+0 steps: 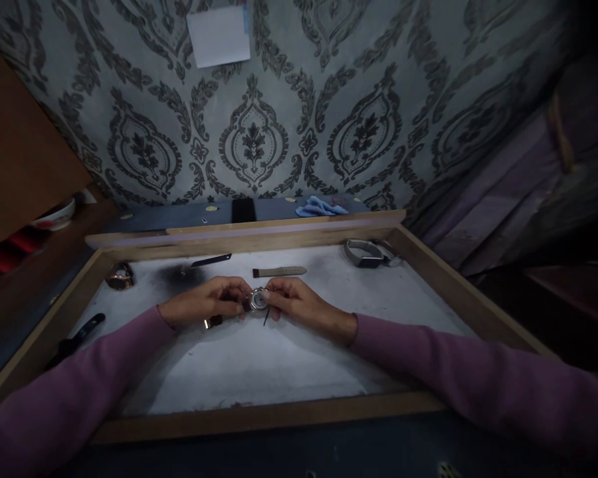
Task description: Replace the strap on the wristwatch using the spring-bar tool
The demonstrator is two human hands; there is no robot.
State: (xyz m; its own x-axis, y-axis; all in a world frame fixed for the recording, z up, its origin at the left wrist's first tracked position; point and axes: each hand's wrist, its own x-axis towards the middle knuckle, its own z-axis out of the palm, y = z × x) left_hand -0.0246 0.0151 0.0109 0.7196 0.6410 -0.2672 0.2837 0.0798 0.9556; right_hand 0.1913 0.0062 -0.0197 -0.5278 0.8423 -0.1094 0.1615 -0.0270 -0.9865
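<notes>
Between my two hands is a wristwatch [258,300] with a round silver case, its dial turned up. My left hand [212,300] is closed on the watch's left side. A dark strap end with a gold-coloured buckle [209,323] shows just below that hand. The fingers of my right hand [299,302] pinch the case from the right. A thin dark piece [266,316] sticks down below the right fingers; I cannot tell what it is. Behind the hands lies a detached watch strap [280,271], pale with a dark brown end.
A shallow wooden tray [259,413] with a white bottom surrounds the work. Inside lie a rose-gold watch [120,277], a dark blade-like strip [211,261], a black strap [82,332] and a silver watch [363,254]. Behind its far wall are a black phone-like slab [243,210] and a blue cloth [320,206].
</notes>
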